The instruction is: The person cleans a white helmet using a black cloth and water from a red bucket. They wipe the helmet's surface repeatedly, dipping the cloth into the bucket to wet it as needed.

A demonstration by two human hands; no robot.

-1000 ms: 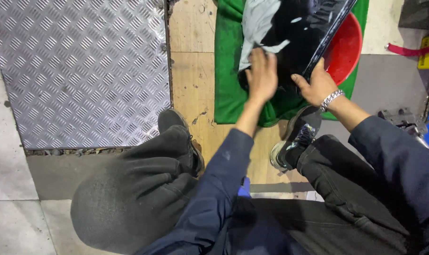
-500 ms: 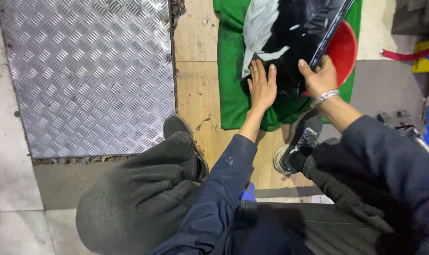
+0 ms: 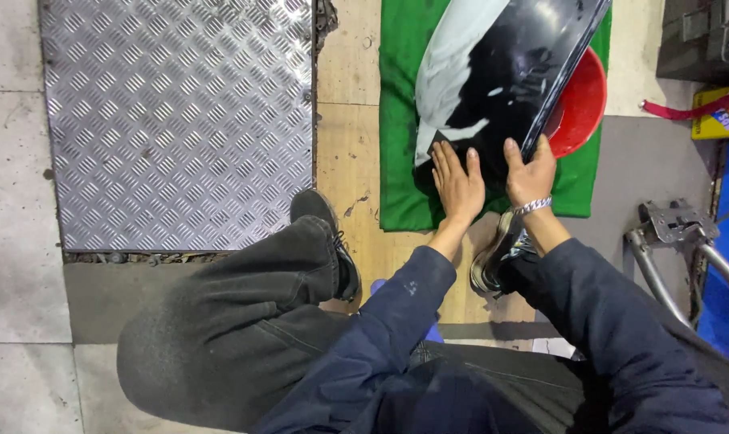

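Over a green cloth (image 3: 396, 120) on the floor you prop a glossy black panel (image 3: 509, 72) above a red basin (image 3: 581, 104), left hand (image 3: 458, 183) flat and open on it, right hand (image 3: 529, 173) clamped on its lower edge.

The person wears a dark navy long-sleeved top, the sleeves (image 3: 396, 309) reaching to the wrists, with a few pale specks on the left forearm. The trousers (image 3: 236, 321) are loose, dark grey and dusty-looking at the knee. The shoes (image 3: 326, 233) are black, the right one with a light sole edge. A silvery beaded bracelet (image 3: 531, 206) circles the right wrist.
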